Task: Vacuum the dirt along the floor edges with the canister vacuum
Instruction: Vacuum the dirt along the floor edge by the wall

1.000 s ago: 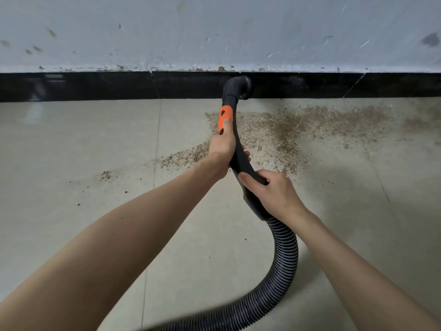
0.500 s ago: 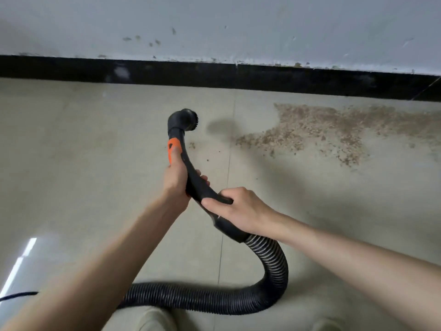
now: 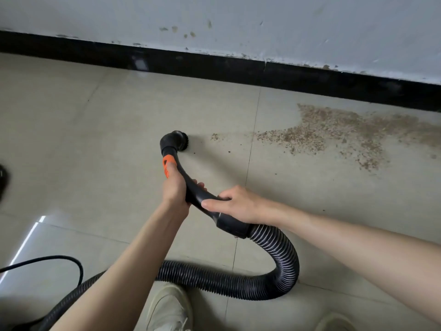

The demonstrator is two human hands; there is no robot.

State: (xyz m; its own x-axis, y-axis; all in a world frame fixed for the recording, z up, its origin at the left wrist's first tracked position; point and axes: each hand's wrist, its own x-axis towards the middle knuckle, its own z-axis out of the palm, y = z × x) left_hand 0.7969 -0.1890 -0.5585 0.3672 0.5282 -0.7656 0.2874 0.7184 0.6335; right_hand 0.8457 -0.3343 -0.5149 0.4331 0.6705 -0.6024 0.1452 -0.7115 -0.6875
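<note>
Vacuum handle: a curved black tube (image 3: 191,185) with an orange band (image 3: 167,166) near its front end, held over the tiled floor (image 3: 95,139) by both hands.
Brush nozzle: the round black head (image 3: 174,140) at the tube's tip sits low over the floor, bristles facing right toward the dirt; contact with the tile cannot be told.
Left hand: the left hand (image 3: 175,187) wraps the tube just behind the orange band, fingers curled round it, thumb lying up along the band.
Right hand: the right hand (image 3: 235,204) grips the rear of the tube above its black collar, fingers curled over the top, thumb stretched along the near side.
Hose: the ribbed black hose (image 3: 274,263) leaves the collar, loops right and runs back left across the floor.
Dirt: a brown gritty patch (image 3: 334,132) lies to the right of the nozzle, near the black skirting (image 3: 214,65), with a few stray crumbs (image 3: 214,136) just beside the nozzle.
Cord: a thin black cable (image 3: 59,258) curves at lower left.
Shoes: a pale shoe (image 3: 169,309) shows under the hose, another (image 3: 334,322) at the bottom right edge.
</note>
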